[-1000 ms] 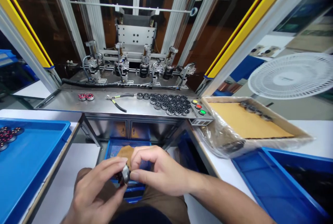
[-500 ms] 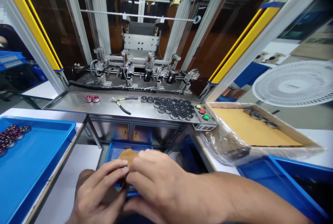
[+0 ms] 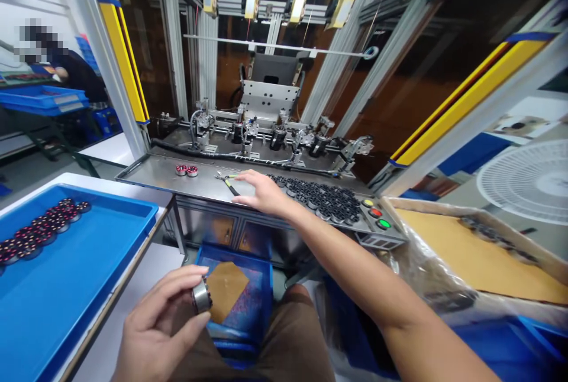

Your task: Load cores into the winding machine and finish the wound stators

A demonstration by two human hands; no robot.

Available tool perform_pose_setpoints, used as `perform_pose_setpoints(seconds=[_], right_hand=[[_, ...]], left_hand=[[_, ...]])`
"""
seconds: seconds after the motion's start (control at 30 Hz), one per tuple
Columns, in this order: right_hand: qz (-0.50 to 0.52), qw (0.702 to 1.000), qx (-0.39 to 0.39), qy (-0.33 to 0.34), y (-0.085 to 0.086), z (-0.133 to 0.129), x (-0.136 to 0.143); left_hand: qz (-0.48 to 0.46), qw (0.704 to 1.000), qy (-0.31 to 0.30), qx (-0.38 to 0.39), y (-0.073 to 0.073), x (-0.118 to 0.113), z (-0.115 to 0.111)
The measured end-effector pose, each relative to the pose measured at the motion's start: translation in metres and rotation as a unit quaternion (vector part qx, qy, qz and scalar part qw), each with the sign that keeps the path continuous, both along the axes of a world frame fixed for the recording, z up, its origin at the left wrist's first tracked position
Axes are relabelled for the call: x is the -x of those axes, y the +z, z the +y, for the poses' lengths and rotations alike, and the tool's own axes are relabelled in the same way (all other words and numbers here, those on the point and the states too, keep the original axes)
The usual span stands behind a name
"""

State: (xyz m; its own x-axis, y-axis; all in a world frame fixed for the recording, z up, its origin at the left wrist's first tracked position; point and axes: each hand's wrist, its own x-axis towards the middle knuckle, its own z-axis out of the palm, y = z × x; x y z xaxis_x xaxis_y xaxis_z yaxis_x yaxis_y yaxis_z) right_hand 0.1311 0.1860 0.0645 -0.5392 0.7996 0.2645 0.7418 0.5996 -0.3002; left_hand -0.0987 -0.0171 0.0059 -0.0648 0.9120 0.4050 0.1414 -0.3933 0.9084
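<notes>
right hand (image 3: 261, 194): having left ring (image 3: 202, 297), now reaching at pliers (image 3: 231, 187), thumb and fingers spreading wide, contact unclear | left hand (image 3: 155, 323): still pinching ring

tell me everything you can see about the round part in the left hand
The round part is small, with a smooth, silvery, metal-looking band and dark, toothed edging on the picture's right. It is held on edge in the air, band toward the camera, pinched between the thumb and fingers of the left hand. Its inside is hidden.
</notes>
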Motion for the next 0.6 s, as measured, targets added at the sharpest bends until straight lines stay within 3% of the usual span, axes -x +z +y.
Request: perform_pose_setpoints(seconds=[0.1, 0.17, 0.23, 0.4, 0.6], right_hand=[[-0.034, 0.998, 0.012, -0.052, -0.027, 0.038, 0.012], [-0.058, 0.996, 0.028, -0.067, -0.04, 0.047, 0.015], [-0.073, 0.994, 0.036, -0.073, -0.046, 0.049, 0.014], [-0.076, 0.994, 0.04, -0.072, -0.044, 0.051, 0.005], [-0.025, 0.995, 0.061, -0.072, -0.044, 0.053, 0.002]], left_hand=[[-0.043, 0.997, 0.061, 0.017, 0.001, -0.008, -0.001], [-0.066, 0.994, 0.085, 0.01, 0.002, -0.01, -0.001], [-0.065, 0.995, 0.071, -0.036, 0.003, -0.01, 0.0], [-0.013, 0.989, -0.02, -0.146, 0.0, -0.002, 0.005], [0.114, 0.977, -0.018, -0.179, 0.002, 0.002, 0.004]])
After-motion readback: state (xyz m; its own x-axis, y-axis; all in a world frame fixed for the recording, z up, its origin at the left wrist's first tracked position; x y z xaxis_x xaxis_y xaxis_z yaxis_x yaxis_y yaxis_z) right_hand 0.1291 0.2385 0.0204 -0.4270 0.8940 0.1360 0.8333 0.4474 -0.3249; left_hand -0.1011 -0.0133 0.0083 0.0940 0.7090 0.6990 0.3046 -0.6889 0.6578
